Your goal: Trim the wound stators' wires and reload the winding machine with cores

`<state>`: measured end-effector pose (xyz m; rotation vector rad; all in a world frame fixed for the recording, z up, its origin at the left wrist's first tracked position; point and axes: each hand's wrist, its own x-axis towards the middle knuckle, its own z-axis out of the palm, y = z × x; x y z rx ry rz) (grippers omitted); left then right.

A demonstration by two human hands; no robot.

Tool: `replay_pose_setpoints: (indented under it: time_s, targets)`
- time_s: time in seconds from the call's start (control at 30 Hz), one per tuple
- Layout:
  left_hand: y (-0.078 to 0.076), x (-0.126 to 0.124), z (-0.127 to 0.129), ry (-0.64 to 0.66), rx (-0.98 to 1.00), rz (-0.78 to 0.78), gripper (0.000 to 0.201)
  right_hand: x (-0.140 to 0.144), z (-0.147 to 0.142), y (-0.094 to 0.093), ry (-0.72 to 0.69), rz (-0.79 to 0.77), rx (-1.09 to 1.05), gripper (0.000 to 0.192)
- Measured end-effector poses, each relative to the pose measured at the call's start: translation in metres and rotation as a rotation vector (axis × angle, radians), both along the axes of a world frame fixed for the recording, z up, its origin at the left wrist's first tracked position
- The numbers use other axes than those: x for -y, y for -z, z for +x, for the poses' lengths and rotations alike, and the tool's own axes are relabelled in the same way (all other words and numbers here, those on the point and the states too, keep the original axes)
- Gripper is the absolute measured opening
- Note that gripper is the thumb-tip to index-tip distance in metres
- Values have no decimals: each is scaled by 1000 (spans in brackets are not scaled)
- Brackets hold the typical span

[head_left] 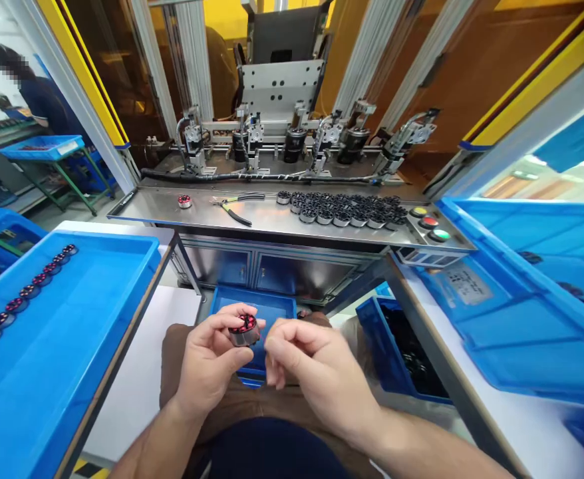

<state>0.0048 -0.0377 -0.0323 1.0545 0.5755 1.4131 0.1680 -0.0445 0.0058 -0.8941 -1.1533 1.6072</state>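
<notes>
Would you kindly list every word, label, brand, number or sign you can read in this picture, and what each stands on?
No text can be read here.
Pale label on the blue bin at the right: dark marks, too blurred to read.
Push buttons: no legible lettering.
Round part in the left hand: any marking is too small to read.

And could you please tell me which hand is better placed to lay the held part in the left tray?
The left hand, probably: it holds the part and is nearer the tray; the right hand is farther.
</notes>
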Motion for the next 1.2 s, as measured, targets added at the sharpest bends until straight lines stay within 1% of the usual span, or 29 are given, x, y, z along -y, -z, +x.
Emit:
replay_pose_setpoints:
  time_s: [0.03,0.1,0.2,0.33,0.47,0.57,0.67,0.7,0.77,0.8,0.83,0.87,0.93,0.97,1.0,1.07,1.13,1.2]
  targets:
    - [0,-2,-1,7,4,6,29,2,-4,5,-54,-107,-104,34]
    - [-1,-5,-1,18,0,11,28,3,-12,12,-110,-240,-267,36]
    - [-4,-5,-2,33,-11,14,28,3,-19,19,-132,-315,-366,38]
    - [-4,-6,-5,31,-21,23,28,1,-18,23,-162,-359,-453,41]
    - [-2,-7,-10,6,-79,84,27,0,-16,27,-243,-389,-569,52]
    - [-2,-6,-10,26,-130,125,28,0,-19,30,-296,-335,-598,45]
    - [-3,-5,-9,70,-194,163,30,-1,-22,32,-301,-279,-606,37]
    - [-3,-5,-9,71,-224,173,35,-2,-22,34,-298,-260,-596,36]
    - [-4,-4,-10,17,-282,178,55,-3,-18,37,-259,-180,-529,35]
    - [-5,-3,-11,-39,-317,166,68,-4,-15,38,-206,-94,-456,34]
    - [-6,-1,-13,-93,-363,142,76,-5,-11,40,-130,34,-354,32]
    - [-7,1,-14,-130,-420,111,78,-6,-7,41,-41,198,-231,30]
    - [-11,6,-16,-126,-539,56,65,-8,0,41,133,557,32,36]
    - [-12,9,-15,-95,-578,38,58,-8,4,40,200,706,142,41]
    - [-13,11,-15,-60,-592,28,54,-8,6,39,247,819,228,45]
    - [-14,14,-12,-31,-578,10,51,-8,9,37,287,949,333,50]
    - [-14,15,-9,-32,-573,-11,46,-8,10,34,295,1004,381,49]
    - [-15,15,-7,-42,-594,-4,40,-7,12,32,264,1017,389,50]
